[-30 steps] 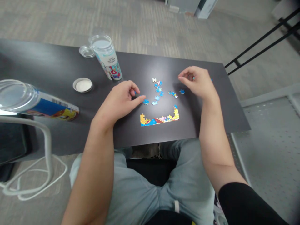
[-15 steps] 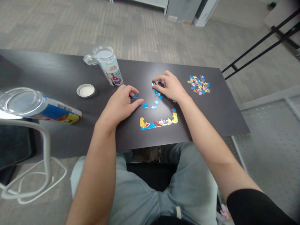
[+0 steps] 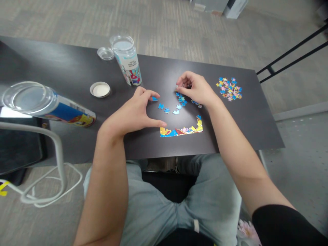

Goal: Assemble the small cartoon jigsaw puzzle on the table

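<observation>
My left hand (image 3: 135,111) is spread, with its thumb tip at the upper left corner of a joined puzzle strip (image 3: 180,132). Its index fingertip lies by a blue puzzle piece (image 3: 154,99). Thumb and fingers of my right hand (image 3: 196,87) are pinched together around a small puzzle piece (image 3: 176,88), mostly covered by the fingertips. Just below that hand, several loose blue pieces (image 3: 181,99) lie in a curved row, and a few more show under the wrist. The strip is a bottom edge, with a yellow side rising at its right end.
A heap of mixed puzzle pieces (image 3: 229,89) lies at the right of the dark table (image 3: 246,130). To the left stand a clear printed canister (image 3: 129,63) and a larger canister (image 3: 51,106). Near them are a white-lined lid (image 3: 100,90) and a clear lid (image 3: 106,53).
My left hand has opened wider, its thumb coming down from the blue pieces to the strip's corner. My right hand stays pinched near the top of the blue row. The camera view has shifted.
</observation>
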The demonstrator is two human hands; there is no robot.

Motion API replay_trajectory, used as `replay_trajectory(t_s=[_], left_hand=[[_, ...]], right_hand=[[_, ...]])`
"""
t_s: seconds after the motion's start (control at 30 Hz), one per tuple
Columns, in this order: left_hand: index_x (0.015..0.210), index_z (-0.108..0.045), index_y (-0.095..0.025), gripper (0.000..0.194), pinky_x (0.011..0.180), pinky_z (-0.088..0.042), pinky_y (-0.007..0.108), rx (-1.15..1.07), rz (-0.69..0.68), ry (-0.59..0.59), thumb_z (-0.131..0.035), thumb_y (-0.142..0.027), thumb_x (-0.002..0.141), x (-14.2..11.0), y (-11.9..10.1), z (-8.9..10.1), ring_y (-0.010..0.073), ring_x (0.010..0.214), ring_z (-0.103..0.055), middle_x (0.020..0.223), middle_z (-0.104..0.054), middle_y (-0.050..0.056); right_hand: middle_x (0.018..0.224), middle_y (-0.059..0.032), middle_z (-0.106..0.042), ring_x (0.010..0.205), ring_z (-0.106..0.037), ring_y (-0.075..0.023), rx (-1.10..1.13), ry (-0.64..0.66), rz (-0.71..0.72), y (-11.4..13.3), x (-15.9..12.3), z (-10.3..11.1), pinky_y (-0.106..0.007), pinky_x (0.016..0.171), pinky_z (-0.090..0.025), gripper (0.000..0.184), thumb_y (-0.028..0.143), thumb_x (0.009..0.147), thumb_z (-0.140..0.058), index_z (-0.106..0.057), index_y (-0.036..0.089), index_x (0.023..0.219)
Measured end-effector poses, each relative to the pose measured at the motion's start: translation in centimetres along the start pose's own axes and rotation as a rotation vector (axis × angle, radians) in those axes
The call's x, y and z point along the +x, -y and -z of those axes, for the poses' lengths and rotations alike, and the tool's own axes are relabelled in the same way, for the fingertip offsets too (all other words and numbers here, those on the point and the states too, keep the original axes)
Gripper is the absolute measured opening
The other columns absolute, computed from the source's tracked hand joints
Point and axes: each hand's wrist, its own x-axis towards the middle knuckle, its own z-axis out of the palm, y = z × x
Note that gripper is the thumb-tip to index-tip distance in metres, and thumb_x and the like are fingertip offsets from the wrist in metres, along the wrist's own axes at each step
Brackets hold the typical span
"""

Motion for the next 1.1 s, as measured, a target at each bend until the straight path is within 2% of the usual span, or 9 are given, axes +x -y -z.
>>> replay_trajectory(t_s=[0.1,0.23,0.37,0.47,0.7,0.87,1.0,1.1], left_hand=[[0.16,-0.077,-0.026,0.115,0.138,-0.06,0.062,0.025,0.007,0.021,-0.121,-0.074,0.065,-0.3,0.2,-0.1,0.0438,0.144,-0.072,0.159,-0.063,0.016],[0.162,-0.076,-0.026,0.115,0.142,-0.057,0.067,0.078,-0.004,0.042,-0.117,-0.075,0.066,-0.2,0.6,-0.2,0.0489,0.153,-0.07,0.161,-0.062,0.016],[0.169,-0.07,-0.027,0.123,0.142,-0.056,0.07,0.123,-0.029,0.047,-0.117,-0.074,0.065,-0.2,1.1,-0.4,0.0504,0.155,-0.07,0.167,-0.06,0.016],[0.17,-0.067,-0.027,0.125,0.141,-0.056,0.069,0.137,-0.051,0.032,-0.12,-0.07,0.066,-0.3,1.4,-0.6,0.0499,0.156,-0.071,0.171,-0.06,0.018],[0.169,-0.068,-0.028,0.125,0.139,-0.058,0.068,0.146,-0.063,0.009,-0.124,-0.065,0.063,-0.1,1.6,-1.0,0.0506,0.156,-0.072,0.171,-0.061,0.017],[0.165,-0.07,-0.028,0.119,0.138,-0.058,0.067,0.151,-0.069,0.003,-0.126,-0.059,0.064,-0.2,1.4,-0.9,0.0506,0.154,-0.073,0.17,-0.064,0.018],[0.16,-0.073,-0.029,0.111,0.137,-0.058,0.067,0.134,-0.071,-0.008,-0.125,-0.06,0.067,-0.2,1.4,-0.9,0.0504,0.154,-0.073,0.167,-0.067,0.017],[0.159,-0.074,-0.029,0.11,0.137,-0.058,0.068,0.116,-0.073,-0.005,-0.125,-0.061,0.067,-0.2,1.3,-0.8,0.0505,0.154,-0.073,0.165,-0.067,0.016]], right_hand=[[0.103,-0.0037,-0.083,0.096,-0.075,-0.027,0.119,0.06,0.057,2.2,-0.7,-0.1,-0.044,0.094,-0.067,0.035,0.053,0.1,-0.105,-0.086,0.03,0.119],[0.096,-0.0035,-0.083,0.089,-0.071,-0.0232,0.228,0.26,0.155,5.5,-2.4,-0.3,-0.039,0.084,-0.061,0.043,0.063,0.106,-0.104,-0.089,0.025,0.115],[0.09,-0.0013,-0.082,0.078,-0.063,-0.0174,0.222,0.517,0.202,7.4,-3.6,-0.8,-0.034,0.072,-0.047,0.037,0.056,0.112,-0.1,-0.092,0.02,0.117],[0.098,-0.0031,-0.088,0.079,-0.065,-0.0168,0.187,0.606,0.203,7.7,-3.8,-1.2,-0.034,0.072,-0.045,0.026,0.047,0.114,-0.096,-0.094,0.021,0.118],[0.108,-0.0046,-0.093,0.086,-0.073,-0.0191,0.112,0.599,0.232,8.0,-3.9,-2.1,-0.035,0.078,-0.05,0.011,0.032,0.113,-0.091,-0.096,0.023,0.118],[0.099,-0.0005,-0.086,0.077,-0.064,-0.0162,0.116,0.535,0.252,7.8,-4.3,-2.8,-0.034,0.078,-0.048,0.008,0.022,0.109,-0.089,-0.091,0.022,0.117],[0.109,-0.0027,-0.086,0.083,-0.064,-0.0182,0.084,0.5,0.32,7.1,-4.3,-3.4,-0.035,0.081,-0.05,0.01,0.026,0.109,-0.093,-0.088,0.024,0.117],[0.112,-0.0048,-0.084,0.086,-0.064,-0.02,0.075,0.438,0.364,7.0,-4.3,-3.4,-0.036,0.083,-0.052,0.017,0.036,0.11,-0.096,-0.089,0.024,0.119]])
